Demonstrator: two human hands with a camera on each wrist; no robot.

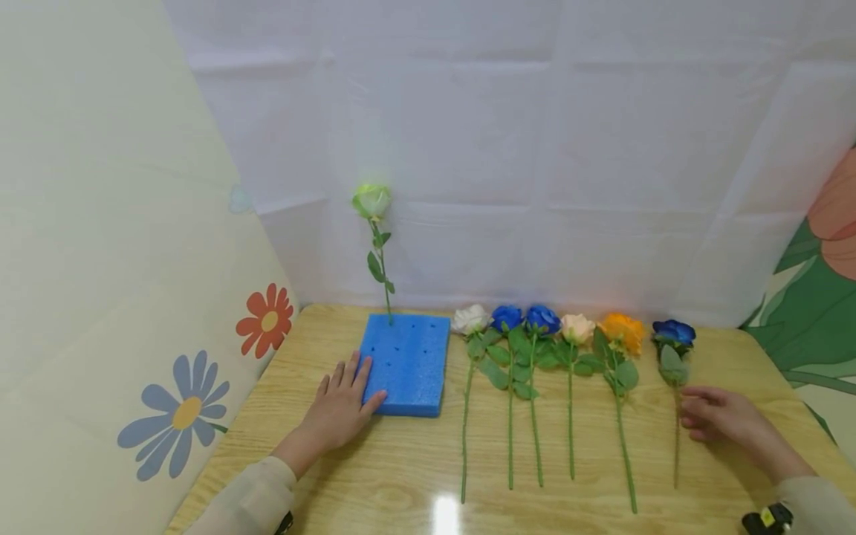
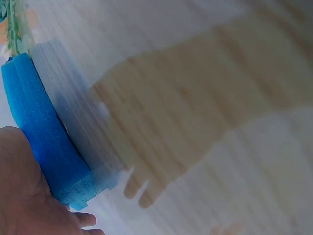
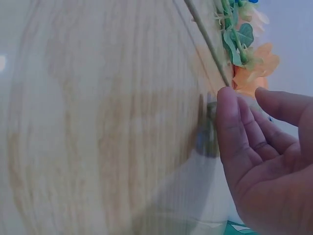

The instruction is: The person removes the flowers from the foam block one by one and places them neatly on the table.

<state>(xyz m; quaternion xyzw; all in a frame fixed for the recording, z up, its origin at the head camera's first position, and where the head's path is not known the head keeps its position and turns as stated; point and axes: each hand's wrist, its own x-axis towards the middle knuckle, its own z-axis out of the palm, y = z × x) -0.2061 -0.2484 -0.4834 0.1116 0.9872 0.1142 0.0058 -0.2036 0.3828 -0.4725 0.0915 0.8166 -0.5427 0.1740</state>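
Note:
My left hand [image 1: 339, 416] lies spread on the left edge of a blue foam block [image 1: 414, 371] with small holes. One pale green rose [image 1: 371, 200] stands upright at the block's far side, its stem in the foam. In the left wrist view, the palm [image 2: 22, 181] is against the block's side [image 2: 49, 127]. My right hand [image 1: 722, 420] is at the stem of the rightmost dark blue rose [image 1: 674, 334], which lies on the table. Seen from the right wrist, thumb and fingertips [image 3: 227, 105] are apart beside that stem [image 3: 208, 41]; its blossom is mostly hidden.
Between block and right hand lie a white rose [image 1: 471, 319], two blue roses [image 1: 543, 319], a peach rose [image 1: 576, 328] and an orange rose [image 1: 623, 332], stems towards me. A white sheet [image 1: 501, 148] hangs behind the wooden table [image 1: 401, 475]; flower-patterned walls stand at both sides.

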